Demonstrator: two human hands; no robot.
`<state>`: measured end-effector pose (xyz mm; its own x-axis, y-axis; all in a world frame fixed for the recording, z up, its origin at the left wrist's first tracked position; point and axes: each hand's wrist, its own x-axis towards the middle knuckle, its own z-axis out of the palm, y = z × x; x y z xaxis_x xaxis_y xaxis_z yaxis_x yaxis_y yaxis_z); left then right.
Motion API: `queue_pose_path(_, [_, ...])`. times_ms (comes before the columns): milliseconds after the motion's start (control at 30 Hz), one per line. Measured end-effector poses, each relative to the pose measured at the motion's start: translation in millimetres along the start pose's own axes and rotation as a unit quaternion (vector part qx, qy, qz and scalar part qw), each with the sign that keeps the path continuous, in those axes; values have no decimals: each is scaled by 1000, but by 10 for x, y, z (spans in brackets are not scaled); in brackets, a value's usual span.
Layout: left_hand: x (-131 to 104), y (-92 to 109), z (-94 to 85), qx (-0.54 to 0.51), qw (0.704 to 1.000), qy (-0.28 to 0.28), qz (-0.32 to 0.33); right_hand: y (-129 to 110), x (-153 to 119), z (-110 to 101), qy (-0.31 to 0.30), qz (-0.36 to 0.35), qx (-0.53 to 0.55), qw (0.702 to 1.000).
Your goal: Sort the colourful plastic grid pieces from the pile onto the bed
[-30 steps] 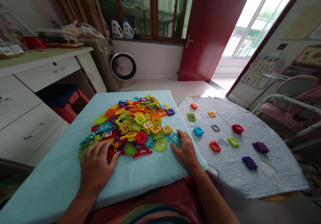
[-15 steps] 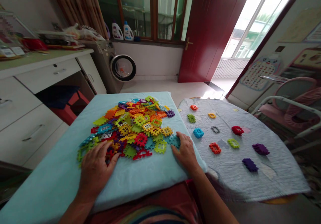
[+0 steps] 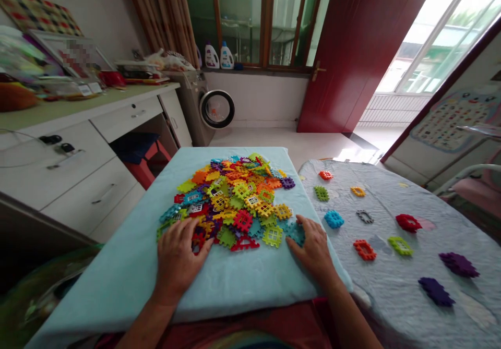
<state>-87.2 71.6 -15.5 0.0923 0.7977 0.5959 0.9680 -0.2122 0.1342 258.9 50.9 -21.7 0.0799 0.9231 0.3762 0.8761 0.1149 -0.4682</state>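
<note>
A heap of colourful interlocking plastic pieces [image 3: 235, 203] lies on the light-blue covered table [image 3: 235, 281]. My left hand [image 3: 180, 257] rests at the heap's near left edge, fingers apart, its fingertips over green, red and orange pieces. At the near right edge is my right hand [image 3: 313, 247], thumb and fingers spread around teal pieces [image 3: 293, 231]. Neither hand visibly grips a piece. Near my right hand lie a lime window-shaped piece [image 3: 273, 236] and a yellow one [image 3: 283, 212]. A red triangular piece [image 3: 245, 243] lies between the hands.
On the right, a round table with a grey-blue cloth [image 3: 383, 281] bears separate pieces, among them a blue one [image 3: 334, 219], a red one [image 3: 408, 223] and a dark purple one [image 3: 436, 291]. A white desk [image 3: 133, 110] and a stool [image 3: 136, 148] stand at the left.
The view has turned left, so the tables and heap appear further right in the picture. Both hands keep about the same places beside the heap.
</note>
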Motion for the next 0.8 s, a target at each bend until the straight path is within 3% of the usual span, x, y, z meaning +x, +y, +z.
queue_pose_path(267, [72,-234,10,-42,996,-43,65,1,139,-25,-13,-4,6,1000])
queue_pose_path(367, [201,-358,-6,-49,996,-42,65,-211,394,-97,-31,-51,28,998])
queue_pose_path(500, [459,-465,-13,-65,996,-31,54,-626,790,-89,-104,-125,44,986])
queue_pose_path(667, [793,-578,-13,-117,992,-36,12,-964,1191,114,-170,-167,14,971])
queue_pose_path(800, [895,-707,61,-151,986,-42,-57,-1087,1497,323,-187,-147,-11,971])
